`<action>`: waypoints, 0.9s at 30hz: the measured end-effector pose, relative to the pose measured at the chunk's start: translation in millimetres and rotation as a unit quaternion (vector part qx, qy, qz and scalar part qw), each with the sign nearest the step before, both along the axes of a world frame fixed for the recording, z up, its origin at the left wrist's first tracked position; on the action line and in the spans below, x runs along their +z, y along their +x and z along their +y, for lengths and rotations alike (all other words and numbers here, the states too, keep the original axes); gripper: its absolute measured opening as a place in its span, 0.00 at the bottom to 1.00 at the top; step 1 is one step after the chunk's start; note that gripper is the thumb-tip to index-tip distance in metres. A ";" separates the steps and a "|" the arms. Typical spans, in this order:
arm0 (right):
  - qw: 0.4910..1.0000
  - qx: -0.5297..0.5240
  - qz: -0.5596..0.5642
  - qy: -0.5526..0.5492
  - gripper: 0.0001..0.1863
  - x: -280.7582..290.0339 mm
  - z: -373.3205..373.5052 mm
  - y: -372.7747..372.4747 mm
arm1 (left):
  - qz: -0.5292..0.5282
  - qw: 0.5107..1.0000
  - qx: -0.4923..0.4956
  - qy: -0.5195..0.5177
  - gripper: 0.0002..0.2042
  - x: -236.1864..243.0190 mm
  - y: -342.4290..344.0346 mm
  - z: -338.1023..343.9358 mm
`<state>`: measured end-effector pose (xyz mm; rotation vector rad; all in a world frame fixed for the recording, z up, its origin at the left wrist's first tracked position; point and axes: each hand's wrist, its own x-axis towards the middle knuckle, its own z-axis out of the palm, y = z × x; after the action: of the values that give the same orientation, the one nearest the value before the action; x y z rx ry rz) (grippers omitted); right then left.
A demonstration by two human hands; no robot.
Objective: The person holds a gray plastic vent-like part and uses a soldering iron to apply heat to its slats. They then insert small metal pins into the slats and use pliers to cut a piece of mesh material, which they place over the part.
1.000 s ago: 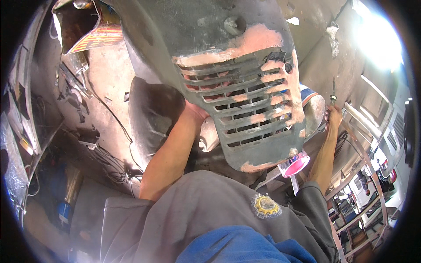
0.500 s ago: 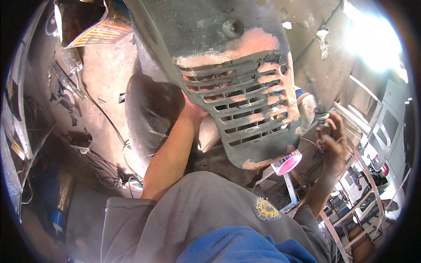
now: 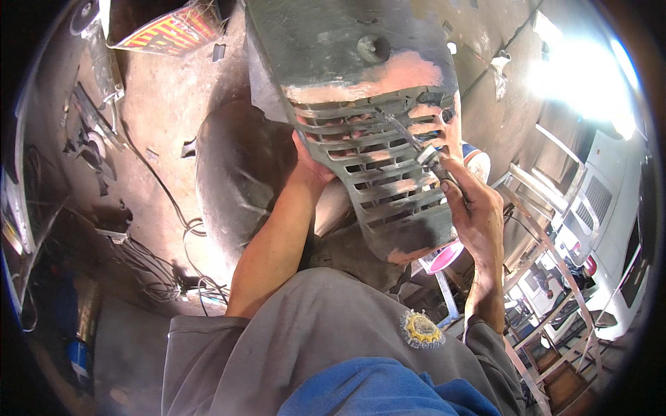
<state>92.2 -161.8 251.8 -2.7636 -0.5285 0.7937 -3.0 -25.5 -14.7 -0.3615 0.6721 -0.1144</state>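
A dark grey plastic panel (image 3: 326,52) with rows of slots and patches of pinkish filler is tilted in front of me. My left hand (image 3: 313,161) grips its left edge, and some of its fingers show through the slots from behind. In my right hand (image 3: 475,201) is a slim metal-shafted hand tool (image 3: 436,161) with a light collar. Its thin shaft points up and left across the slots. Whether the tip touches the panel I cannot tell. A round pink-and-white container (image 3: 444,258) shows just below the panel's lower right corner.
Cables (image 3: 154,267) lie on the floor at the left, near scattered dark scraps (image 3: 94,145). A striped red-and-yellow sheet (image 3: 170,31) is at the upper left. Metal frames (image 3: 548,256) and a white vehicle (image 3: 603,208) stand on the right.
My right hand has moved up and left with the tool, from beside the panel to over its slots. The panel has shifted slightly, with my left hand still holding it.
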 end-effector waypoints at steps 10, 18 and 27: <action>0.999 0.019 0.043 -0.016 0.15 -12.8 13.6 4.0 | -0.030 0.999 0.016 -0.002 0.39 19.6 5.0 8.1; 0.997 0.014 0.073 -0.008 0.14 -22.5 6.5 8.6 | 0.018 1.000 0.000 0.007 0.39 26.9 5.7 8.1; 0.996 0.031 0.084 -0.006 0.14 -25.9 5.4 13.9 | 0.009 1.000 -0.010 0.011 0.40 20.8 5.5 4.8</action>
<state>106.1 -156.4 225.9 -2.6703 -0.5808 1.0363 2.4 -20.8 6.1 -0.3354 0.6939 -0.1227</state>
